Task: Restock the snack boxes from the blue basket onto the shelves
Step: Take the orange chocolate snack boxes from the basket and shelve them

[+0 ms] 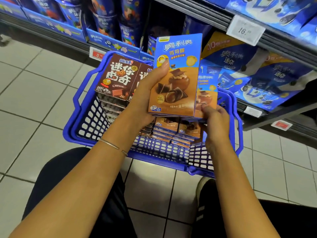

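The left hand (pixel 145 95) grips a tall blue-and-tan cardboard snack box (pixel 177 74) upright above the basket, with the thumb pressed flat on the front face and the fingers out of sight behind it. Just to its right, partly tucked behind it, stands a second matching box (pixel 207 93), which the right hand (pixel 216 123) pinches at the lower edge with curled fingertips. Both boxes are held over the blue plastic lattice basket (pixel 76 103), which sits on the pale tiled floor (pixel 34 83) between the person's knees and the shelves. Inside the basket, dark brown cookie boxes (pixel 118 78) are stacked at the far left, and more blue-and-tan boxes (pixel 176 130) lie flat in piles at the near right, directly under the hands. A thin metal bangle (pixel 109 143) circles the left wrist. Far and right, the metal shelves (pixel 214 19) carry blue packets. Large blue biscuit bags (pixel 248 74) lean on the right-hand shelf, below a white price tag (pixel 245 30) clipped to the rail
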Available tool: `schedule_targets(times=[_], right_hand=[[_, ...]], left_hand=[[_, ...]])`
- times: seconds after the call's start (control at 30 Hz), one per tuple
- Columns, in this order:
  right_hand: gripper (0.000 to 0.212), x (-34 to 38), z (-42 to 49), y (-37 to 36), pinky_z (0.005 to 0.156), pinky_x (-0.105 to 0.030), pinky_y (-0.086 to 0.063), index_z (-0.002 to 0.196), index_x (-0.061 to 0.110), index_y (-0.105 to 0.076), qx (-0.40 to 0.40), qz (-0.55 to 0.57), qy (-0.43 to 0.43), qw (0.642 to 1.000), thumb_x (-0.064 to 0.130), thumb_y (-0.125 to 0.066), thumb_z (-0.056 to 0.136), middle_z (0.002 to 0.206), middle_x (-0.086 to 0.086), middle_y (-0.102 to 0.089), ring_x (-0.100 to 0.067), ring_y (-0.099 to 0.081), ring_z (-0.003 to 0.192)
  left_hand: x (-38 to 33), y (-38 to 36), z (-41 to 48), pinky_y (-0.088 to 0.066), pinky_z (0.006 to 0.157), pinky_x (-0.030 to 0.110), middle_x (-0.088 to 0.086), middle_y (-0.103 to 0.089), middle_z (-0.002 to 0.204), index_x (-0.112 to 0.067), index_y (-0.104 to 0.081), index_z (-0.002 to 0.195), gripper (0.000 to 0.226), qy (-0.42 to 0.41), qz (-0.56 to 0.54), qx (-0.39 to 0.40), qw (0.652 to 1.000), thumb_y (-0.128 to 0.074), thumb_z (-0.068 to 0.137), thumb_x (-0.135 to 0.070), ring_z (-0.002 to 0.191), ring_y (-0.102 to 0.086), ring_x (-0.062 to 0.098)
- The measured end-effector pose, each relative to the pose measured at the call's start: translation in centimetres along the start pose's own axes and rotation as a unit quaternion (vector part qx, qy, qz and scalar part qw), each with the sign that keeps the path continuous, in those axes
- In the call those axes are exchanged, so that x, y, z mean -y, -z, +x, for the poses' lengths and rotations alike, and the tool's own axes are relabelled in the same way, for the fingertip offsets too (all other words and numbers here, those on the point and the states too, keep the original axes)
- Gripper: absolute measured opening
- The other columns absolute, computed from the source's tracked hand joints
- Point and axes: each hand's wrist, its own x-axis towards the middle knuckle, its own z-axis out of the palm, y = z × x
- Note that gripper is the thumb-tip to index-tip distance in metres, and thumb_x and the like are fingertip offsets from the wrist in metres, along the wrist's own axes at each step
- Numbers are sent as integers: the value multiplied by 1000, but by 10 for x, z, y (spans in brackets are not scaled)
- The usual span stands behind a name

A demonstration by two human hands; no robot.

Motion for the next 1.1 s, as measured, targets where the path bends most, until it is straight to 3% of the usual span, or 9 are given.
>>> schedule_targets(times=[0.07, 0.17, 0.27, 0.33, 0.47, 0.6, 0.83, 0.97, 1.1], right_hand=[[26, 19, -5, 10, 69, -31, -56, 108, 7, -68, 4, -5, 44, 999, 16, -67, 84, 99, -11, -75, -15, -70, 77], [25, 46, -14, 20, 77, -40, -59, 110, 3, -67, 10, 13, 72, 997, 10, -67, 87, 106, -19, -74, -27, -72, 88], [9, 71, -26, 26, 62, -25, -54, 97, 7, -67, 39, 80, 97, 991, 6, -61, 90, 81, -3, -73, -13, -68, 70], [12, 87, -34, 29, 60, -22, -51, 86, 14, -63, 71, 143, 107, 981, 4, -56, 91, 72, 3, -68, -10, -64, 64], [8, 108, -49, 28, 82, -36, -48, 86, 11, -59, 181, 190, 91, 961, 8, -53, 83, 76, 1, -64, -18, -60, 76], [16, 108, -57, 16, 77, -32, -51, 77, 13, -64, 232, 170, 69, 955, 5, -52, 84, 69, 3, -66, -12, -63, 66], [17, 90, -52, 6, 76, -31, -56, 111, 9, -56, 300, 164, 18, 940, 9, -50, 95, 73, 3, -71, -10, -68, 70], [24, 86, -47, 7, 91, -41, -53, 109, 7, -63, 327, 172, -21, 929, 17, -58, 88, 101, -16, -64, -24, -66, 91], [22, 84, -35, 11, 67, -29, -59, 86, 19, -76, 358, 162, -14, 919, 14, -55, 92, 74, 0, -72, -13, -72, 71]], left_hand=[[-1, 1, -1, -64, 89, 45, 6, -81, 109, -23, -84, 106, 38, 1, 11, -6, 1000, -49, 109, -36, 99, -79, 25], [-4, 1, 0, -63, 90, 44, 6, -80, 112, -23, -84, 110, 38, -8, -1, -10, 1000, -47, 111, -34, 101, -78, 25], [-7, 2, -2, -63, 91, 44, 4, -81, 110, -24, -83, 110, 38, -20, 15, -16, 1000, -47, 111, -33, 99, -78, 24], [-9, 2, -2, -62, 93, 46, 7, -79, 113, -18, -78, 122, 33, -27, 40, -35, 998, -51, 108, -34, 102, -78, 26], [-7, -6, 3, -57, 104, 56, 19, -67, 141, -8, -44, 156, 72, -43, 71, -110, 990, -71, 92, -31, 123, -70, 40], [-4, -14, 9, -46, 114, 64, 15, -64, 147, -15, -36, 161, 93, -64, 112, -148, 981, -81, 82, -35, 130, -65, 39], [10, -22, 10, -45, 113, 67, 11, -67, 141, -17, -46, 151, 87, -83, 126, -152, 977, -82, 77, -46, 131, -64, 36], [12, -28, 13, -46, 115, 61, 13, -59, 153, -17, -38, 159, 96, -85, 139, -158, 974, -79, 80, -50, 138, -60, 36], [15, -28, 19, -48, 113, 63, 16, -63, 148, -11, -37, 160, 93, -84, 158, -159, 971, -75, 85, -48, 133, -63, 40]])
